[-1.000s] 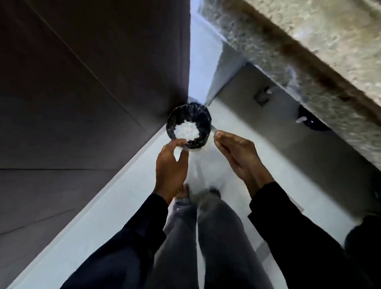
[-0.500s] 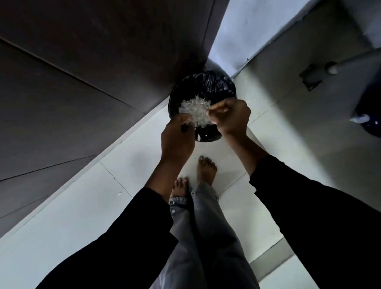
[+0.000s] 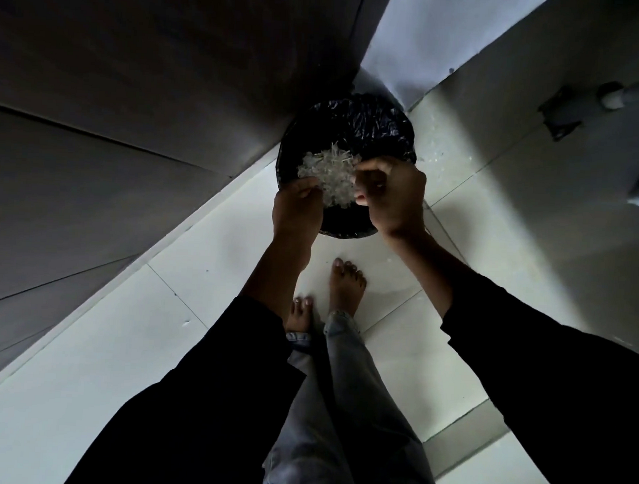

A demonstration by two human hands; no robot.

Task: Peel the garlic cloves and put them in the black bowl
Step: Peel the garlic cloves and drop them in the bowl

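A round black bin (image 3: 372,133) lined with a black plastic bag stands on the floor in a corner. Over its opening sits a whitish pile of garlic skins (image 3: 325,175). My left hand (image 3: 297,211) has its fingers curled at the pile's left edge. My right hand (image 3: 394,197) grips the pile's right edge with bent fingers. What lies under the skins is hidden. No black bowl and no whole cloves are in view.
Dark cabinet fronts (image 3: 133,102) rise on the left, right against the bin. A few pale scraps (image 3: 437,155) lie on the tiled floor right of the bin. My bare feet (image 3: 347,287) stand just short of it. A grey pipe (image 3: 614,96) runs at upper right.
I have leaned in, so the bin looks larger. Both hands went from above the bin's near rim to the pile of skins and closed on its two edges.
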